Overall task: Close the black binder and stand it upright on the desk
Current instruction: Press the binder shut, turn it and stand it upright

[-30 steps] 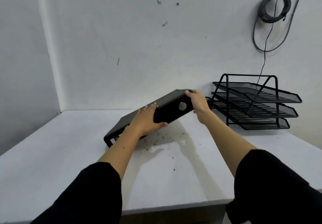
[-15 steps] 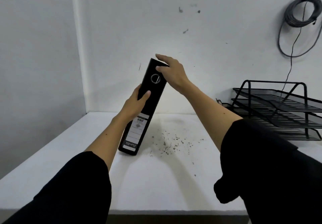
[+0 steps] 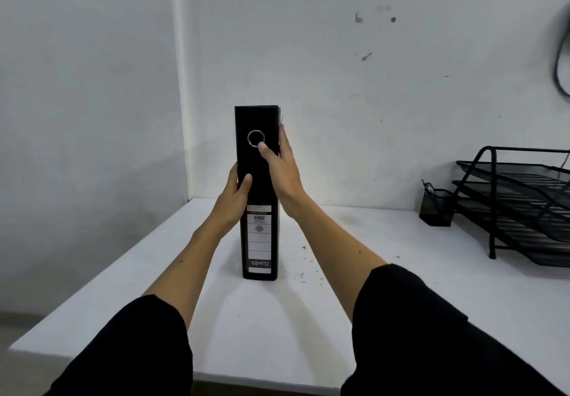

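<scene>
The black binder stands upright on the white desk, closed, with its spine facing me. The spine shows a metal finger ring near the top and a white label lower down. My left hand grips the binder's left side at mid height, thumb on the spine. My right hand presses flat against the right side, thumb on the spine just below the ring. The binder's bottom edge rests on the desk.
A black three-tier wire letter tray stands at the back right, with a small black pen cup next to it. Dark crumbs lie scattered right of the binder. The desk sits in a wall corner; a cable hangs at the far right.
The binder went from lying tilted, to leaning, to standing vertical on its bottom edge. My right hand slid from the top down to the right side.
</scene>
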